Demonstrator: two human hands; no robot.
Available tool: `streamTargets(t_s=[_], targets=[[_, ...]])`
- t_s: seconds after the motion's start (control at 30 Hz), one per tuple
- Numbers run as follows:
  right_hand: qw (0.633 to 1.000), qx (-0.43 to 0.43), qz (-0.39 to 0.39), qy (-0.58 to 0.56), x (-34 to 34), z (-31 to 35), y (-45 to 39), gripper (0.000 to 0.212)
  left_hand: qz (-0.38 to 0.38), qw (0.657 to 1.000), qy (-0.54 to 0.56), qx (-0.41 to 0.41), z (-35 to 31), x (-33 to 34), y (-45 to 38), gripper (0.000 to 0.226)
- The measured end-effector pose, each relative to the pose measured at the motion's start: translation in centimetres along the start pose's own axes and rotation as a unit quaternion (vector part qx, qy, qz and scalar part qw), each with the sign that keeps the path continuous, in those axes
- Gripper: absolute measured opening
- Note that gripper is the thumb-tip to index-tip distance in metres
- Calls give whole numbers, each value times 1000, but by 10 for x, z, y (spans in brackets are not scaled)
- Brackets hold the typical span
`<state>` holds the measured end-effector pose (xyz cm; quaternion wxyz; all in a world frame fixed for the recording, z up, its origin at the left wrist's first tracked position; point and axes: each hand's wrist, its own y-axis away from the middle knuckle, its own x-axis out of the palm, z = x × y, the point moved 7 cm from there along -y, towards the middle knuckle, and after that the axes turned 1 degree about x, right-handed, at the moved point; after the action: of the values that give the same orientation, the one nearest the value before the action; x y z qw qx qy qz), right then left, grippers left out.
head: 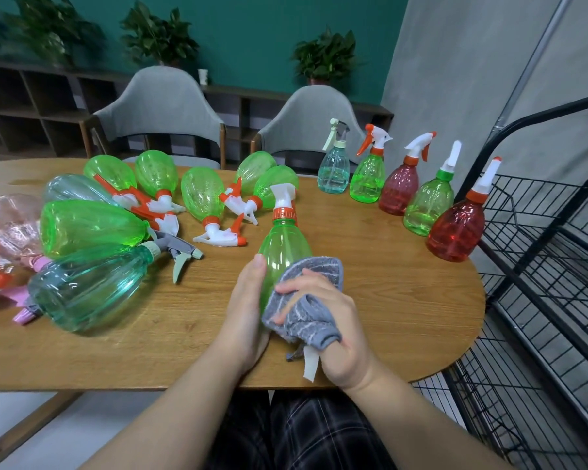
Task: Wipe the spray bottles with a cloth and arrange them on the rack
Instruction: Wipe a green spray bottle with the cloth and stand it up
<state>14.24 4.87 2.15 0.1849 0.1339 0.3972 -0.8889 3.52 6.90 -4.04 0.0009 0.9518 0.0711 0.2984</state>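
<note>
Nearest the head camera, the left hand (248, 310) grips the side of an upright green spray bottle (283, 245) on the wooden counter (404, 300). The right hand (330, 320) holds a grey cloth (306, 293) bunched against the bottle's near side. Left of them, many bottles lie tipped over in a heap (116, 225). Five upright bottles (421, 195) stand in a curved row along the counter's right edge, beside the black wire rack (540, 249).

A green spray bottle (284, 247) stands at centre frame, grey cloth (306, 300) pressed on it; five bottles stand upper right, others lie left; black wire rack (537, 232) right.
</note>
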Motion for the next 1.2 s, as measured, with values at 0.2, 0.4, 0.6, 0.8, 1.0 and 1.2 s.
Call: streamTargets(t_s=[0.2,0.4,0.6,0.8,1.0,1.2], targets=[[882,213,-190,-375,-31,-6,-9,32,-33,999,15,10,2,-3,-3,85],[773,290,-332,-456,-60,-17,-42,19,19,999,36,0,3,1,-1,44],[955,210,-158,-136,-31,-6,-65,18,46,998,34,10,1,6,0,46],[990,124,-7,68,-4,-13,-56,58,29,999,44,-1,2,4,-1,44],[993,110,-13,44,-4,-18,-40,50,40,999,26,-6,1,9,1,65],[994,100,-26,31,-6,-19,-20,47,63,998,21,-1,-2,12,3,69]])
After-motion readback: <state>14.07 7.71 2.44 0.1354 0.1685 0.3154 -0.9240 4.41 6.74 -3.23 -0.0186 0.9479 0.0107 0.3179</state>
